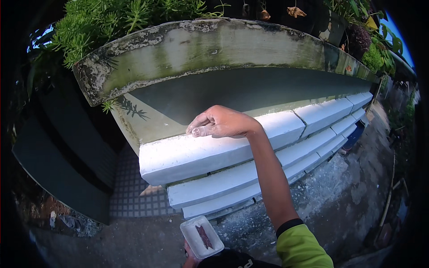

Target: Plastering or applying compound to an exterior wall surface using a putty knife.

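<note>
White letters show partly on the dark cloth [225,260]. The left hand [190,257], mostly hidden, has hold of the white tray [191,233], in front of the ledge [178,156]; a brown piece [204,237] lies inside. The powdery right hand [213,123] curls at the ledge's back edge; I cannot tell if it grips something.

The tray [192,235] is near, in the left hand [190,258]; farther, the right hand [215,122] is over the stepped ledge [201,156]. Tiled floor [132,192] lies left; succulents [105,29] grow in the far planter [223,47].

Dark-streaked white tray [191,234], long white block [192,159]
</note>
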The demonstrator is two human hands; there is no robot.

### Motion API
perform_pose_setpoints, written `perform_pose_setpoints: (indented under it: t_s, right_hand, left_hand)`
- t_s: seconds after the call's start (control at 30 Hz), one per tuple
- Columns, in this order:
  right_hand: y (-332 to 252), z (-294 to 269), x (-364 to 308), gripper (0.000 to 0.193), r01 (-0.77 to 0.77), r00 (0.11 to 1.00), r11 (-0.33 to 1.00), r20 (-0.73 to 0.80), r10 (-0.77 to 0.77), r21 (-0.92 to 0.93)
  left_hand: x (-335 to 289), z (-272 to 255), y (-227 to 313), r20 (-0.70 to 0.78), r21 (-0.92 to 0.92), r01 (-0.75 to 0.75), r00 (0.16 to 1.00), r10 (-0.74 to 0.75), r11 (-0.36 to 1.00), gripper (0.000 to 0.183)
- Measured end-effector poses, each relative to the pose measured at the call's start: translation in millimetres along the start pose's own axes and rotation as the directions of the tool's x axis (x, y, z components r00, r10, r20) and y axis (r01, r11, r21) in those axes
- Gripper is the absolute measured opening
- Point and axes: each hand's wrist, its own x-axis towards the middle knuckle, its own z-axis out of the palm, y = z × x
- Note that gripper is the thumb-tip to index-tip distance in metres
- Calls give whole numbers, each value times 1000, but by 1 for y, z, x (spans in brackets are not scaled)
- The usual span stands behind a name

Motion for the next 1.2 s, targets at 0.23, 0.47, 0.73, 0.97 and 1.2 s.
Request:
perform_pose_setpoints:
  t_s: [0.23, 0.47, 0.73, 0.97, 1.2]
  right_hand:
    - [-11, -61, -16, 41, 790, 608, 484, -384, -695, 375]
    - [-20, 46, 28, 42, 237, 930, 880, -165, -327, -411]
    - [-1, 86, 67, 38, 282, 959, 924, 77, -272, -259]
    - [1, 120, 89, 30, 265, 964, 945, 33, -263, -191]
    - [-8, 76, 78, 32, 620, 773, 783, -214, -597, 54]
  left_hand:
    - [10, 3, 16, 8, 14, 12, 1000, -12, 1000, 69]
    - [-4, 4, 49, -7, 27, -77, 997, 77, 997, 70]
    - [-30, -3, 85, -15, 52, -163, 986, 164, 985, 71]
    - [-37, -2, 103, -20, 89, -155, 987, 157, 984, 72]
    - [-33, 2, 112, 5, 116, -88, 996, 88, 989, 72]
